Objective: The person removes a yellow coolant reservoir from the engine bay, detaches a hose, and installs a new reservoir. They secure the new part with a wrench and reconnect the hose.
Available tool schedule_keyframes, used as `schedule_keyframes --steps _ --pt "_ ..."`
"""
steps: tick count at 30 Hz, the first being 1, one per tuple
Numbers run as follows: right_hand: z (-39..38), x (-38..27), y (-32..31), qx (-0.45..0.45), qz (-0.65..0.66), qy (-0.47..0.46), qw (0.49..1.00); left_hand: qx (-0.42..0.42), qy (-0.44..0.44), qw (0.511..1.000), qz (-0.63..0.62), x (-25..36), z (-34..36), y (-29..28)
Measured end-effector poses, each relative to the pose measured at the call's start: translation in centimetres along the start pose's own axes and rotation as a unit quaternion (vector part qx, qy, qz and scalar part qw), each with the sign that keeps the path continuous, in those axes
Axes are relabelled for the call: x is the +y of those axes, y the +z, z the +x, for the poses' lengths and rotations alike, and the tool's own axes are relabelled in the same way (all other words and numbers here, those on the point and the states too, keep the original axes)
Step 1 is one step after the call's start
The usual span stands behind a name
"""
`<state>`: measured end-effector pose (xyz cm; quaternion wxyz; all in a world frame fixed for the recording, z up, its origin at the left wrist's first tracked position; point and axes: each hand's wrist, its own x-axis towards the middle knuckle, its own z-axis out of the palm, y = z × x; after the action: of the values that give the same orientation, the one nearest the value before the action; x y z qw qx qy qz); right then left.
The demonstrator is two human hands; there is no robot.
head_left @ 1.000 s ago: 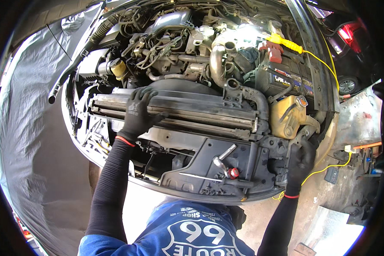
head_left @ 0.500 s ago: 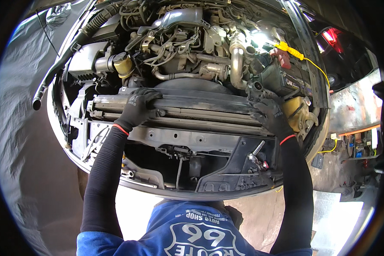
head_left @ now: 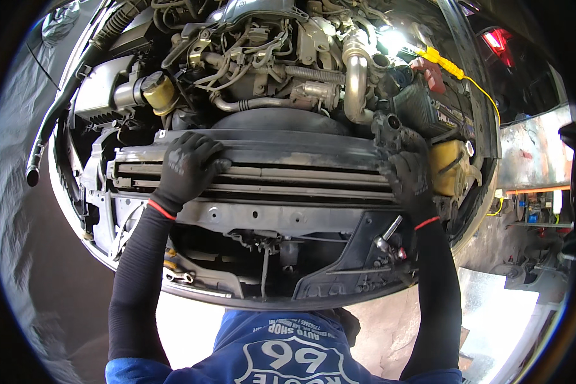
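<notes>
Both hands wear black work gloves with red cuffs. They rest on the long dark radiator that lies crosswise at the front of an open engine bay. My left hand has its fingers curled over the radiator's top edge near its left end, thumb along the near side. At the right end, my right hand grips the radiator beside a black hose fitting; part of its fingers is hard to make out. A round fan shroud shows just behind the radiator.
A grey crossmember runs in front of the radiator. On the black panel at right lies a ratchet; spanners lie at left. A lit yellow work lamp with its cord, a battery and a yellowish reservoir stand right.
The view has shifted, so the engine bay's left side sits farther left. My left hand appears farther left and still grips the radiator. My right hand stays at the right end.
</notes>
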<state>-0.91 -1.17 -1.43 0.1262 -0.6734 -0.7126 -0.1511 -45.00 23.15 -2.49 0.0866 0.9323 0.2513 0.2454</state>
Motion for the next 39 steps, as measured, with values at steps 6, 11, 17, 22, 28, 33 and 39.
schedule_keyframes --steps 6,11,17,22,28,33,39 --pt "5.0 4.9 -4.3 -0.101 0.099 -0.048 0.989 -0.037 0.015 0.998 0.047 -0.3 -0.1 0.4" --pt "18.8 26.5 -2.5 0.084 0.013 0.08 0.993 -0.042 -0.021 0.997 0.06 -0.2 0.0 0.7" --pt "21.7 41.7 5.5 -0.189 -0.084 0.229 0.951 -0.058 -0.036 0.996 0.063 -0.4 -0.5 0.8" --pt "20.5 40.2 2.9 -0.066 -0.048 0.319 0.944 -0.052 -0.035 0.995 0.079 -0.4 -0.8 1.0" --pt "13.7 29.9 -5.5 -0.003 0.02 0.091 0.996 -0.058 -0.055 0.995 0.06 -0.9 -1.6 1.3" --pt "10.2 23.4 -5.1 -0.064 0.132 0.093 0.985 -0.054 -0.064 0.992 0.094 -1.6 -2.7 1.9" --pt "10.9 22.0 -2.1 -0.095 0.13 0.177 0.971 -0.016 -0.074 0.99 0.121 -1.9 -3.2 2.6"
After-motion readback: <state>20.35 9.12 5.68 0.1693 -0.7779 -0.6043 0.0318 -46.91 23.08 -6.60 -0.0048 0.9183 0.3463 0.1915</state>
